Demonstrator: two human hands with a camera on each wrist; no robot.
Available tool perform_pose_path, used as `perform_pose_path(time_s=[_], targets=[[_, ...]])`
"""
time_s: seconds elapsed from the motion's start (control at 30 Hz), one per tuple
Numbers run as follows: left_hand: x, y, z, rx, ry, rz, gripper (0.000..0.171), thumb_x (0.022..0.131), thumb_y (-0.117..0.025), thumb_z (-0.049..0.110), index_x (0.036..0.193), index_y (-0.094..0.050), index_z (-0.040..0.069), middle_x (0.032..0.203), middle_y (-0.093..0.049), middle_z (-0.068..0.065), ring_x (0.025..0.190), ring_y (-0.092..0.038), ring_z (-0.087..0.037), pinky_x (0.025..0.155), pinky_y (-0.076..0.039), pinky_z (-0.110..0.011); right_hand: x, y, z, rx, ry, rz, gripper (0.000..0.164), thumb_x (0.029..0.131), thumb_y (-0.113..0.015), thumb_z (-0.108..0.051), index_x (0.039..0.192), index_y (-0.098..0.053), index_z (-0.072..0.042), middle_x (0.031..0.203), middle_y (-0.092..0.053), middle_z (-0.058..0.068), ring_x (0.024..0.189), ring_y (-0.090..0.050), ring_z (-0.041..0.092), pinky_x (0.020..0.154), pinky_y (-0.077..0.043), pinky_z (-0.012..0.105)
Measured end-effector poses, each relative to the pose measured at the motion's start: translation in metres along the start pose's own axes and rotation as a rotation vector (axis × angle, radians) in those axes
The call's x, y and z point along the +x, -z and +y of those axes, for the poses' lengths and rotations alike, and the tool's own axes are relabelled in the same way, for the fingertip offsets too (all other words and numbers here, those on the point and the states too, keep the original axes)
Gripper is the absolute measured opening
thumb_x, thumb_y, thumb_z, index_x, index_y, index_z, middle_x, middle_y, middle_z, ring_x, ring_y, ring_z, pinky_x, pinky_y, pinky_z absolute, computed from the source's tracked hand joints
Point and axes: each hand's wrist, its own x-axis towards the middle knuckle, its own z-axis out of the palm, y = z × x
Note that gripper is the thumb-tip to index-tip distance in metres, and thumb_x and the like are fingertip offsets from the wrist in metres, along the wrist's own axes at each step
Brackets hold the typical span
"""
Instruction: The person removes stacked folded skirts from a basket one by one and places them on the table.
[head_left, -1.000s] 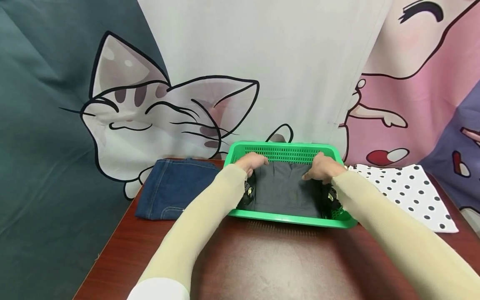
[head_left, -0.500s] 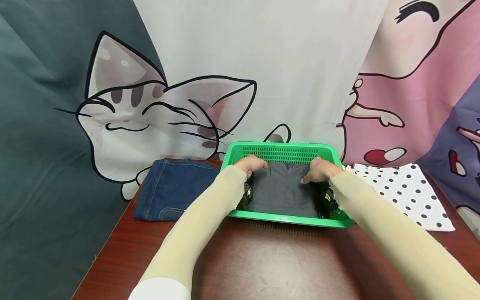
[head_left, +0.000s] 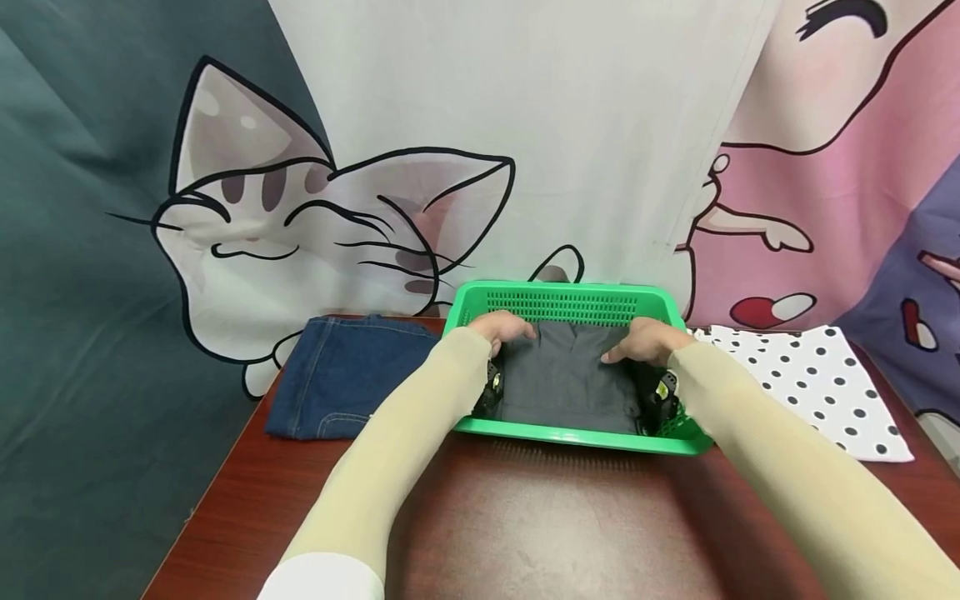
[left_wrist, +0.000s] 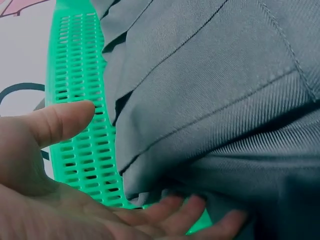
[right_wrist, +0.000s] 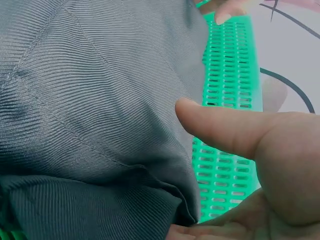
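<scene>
A folded dark grey garment [head_left: 570, 375] with pleat-like folds lies inside a green plastic basket [head_left: 570, 435]. My left hand [head_left: 504, 327] is at the garment's left side; in the left wrist view its fingers [left_wrist: 172, 205] reach under the cloth edge, the thumb standing apart from it. At the opposite side is my right hand [head_left: 645, 340]. Its thumb [right_wrist: 225, 125] extends straight along the cloth edge in the right wrist view, while the other fingers are mostly hidden below the cloth.
Folded blue jeans [head_left: 352, 375] lie left of the basket. To its right is a white cloth [head_left: 817, 387] with black dots. All rest on a reddish-brown table [head_left: 555, 517], and a cartoon-printed curtain [head_left: 585, 150] hangs behind.
My right hand has lowered slightly toward the garment's right side. The left hand stays nearly in place, and the garment and basket have hardly moved.
</scene>
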Motion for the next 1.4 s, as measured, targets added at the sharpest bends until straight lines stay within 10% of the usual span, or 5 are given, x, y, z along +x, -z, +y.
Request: perform_pose_path(time_s=[0.23, 0.57, 0.9, 1.23, 1.4], targets=[[-0.004, -0.001, 0.0, 0.078, 0.037, -0.015, 0.068, 0.094, -0.069, 0.034, 0.15, -0.044, 0.004, 0.129, -0.058, -0.017, 0.041, -0.017, -0.006, 0.04, -0.025, -0.023, -0.001, -0.001, 0.0, 0.023, -0.032, -0.051, 0.088, 0.091, -0.075, -0.021, 0.144, -0.021, 0.026, 0.15, -0.026, 0.04, 0.137, -0.033, 0.047, 0.114, -0.032, 0.053], [-0.008, 0.0, -0.001, 0.177, 0.015, -0.072, 0.079, 0.087, -0.08, 0.035, 0.15, -0.045, 0.002, 0.133, -0.058, -0.019, 0.037, -0.018, -0.001, 0.037, -0.025, -0.018, -0.005, -0.007, 0.003, 0.157, -0.04, -0.099, 0.095, 0.089, -0.078, -0.02, 0.147, -0.016, 0.024, 0.151, -0.021, 0.041, 0.137, -0.031, 0.049, 0.112, -0.034, 0.056], [-0.007, 0.002, -0.005, 0.195, 0.012, -0.085, 0.077, 0.087, -0.08, 0.033, 0.148, -0.045, 0.001, 0.088, -0.071, -0.013, 0.036, -0.019, -0.003, 0.037, -0.024, -0.019, -0.007, -0.009, 0.009, 0.239, -0.027, -0.113, 0.076, 0.09, -0.076, -0.016, 0.14, -0.031, 0.02, 0.143, -0.035, 0.034, 0.127, -0.04, 0.04, 0.111, -0.036, 0.052], [-0.002, 0.002, -0.006, 0.101, 0.045, -0.181, 0.063, 0.093, -0.074, 0.024, 0.144, -0.046, -0.001, 0.048, -0.024, 0.005, 0.035, -0.016, -0.006, 0.041, -0.027, -0.024, -0.007, -0.006, 0.015, 0.245, -0.021, -0.114, 0.082, 0.09, -0.075, -0.02, 0.145, -0.026, 0.018, 0.146, -0.03, 0.032, 0.121, -0.041, 0.033, 0.089, -0.047, 0.036], [-0.004, 0.004, -0.007, 0.049, 0.054, -0.195, 0.064, 0.096, -0.07, 0.021, 0.15, -0.041, 0.003, 0.052, -0.037, 0.003, 0.035, -0.016, -0.006, 0.039, -0.026, -0.024, -0.008, -0.006, 0.018, 0.311, -0.004, -0.126, 0.089, 0.091, -0.073, -0.019, 0.15, -0.014, 0.015, 0.153, -0.016, 0.034, 0.125, -0.034, 0.033, 0.088, -0.047, 0.032]])
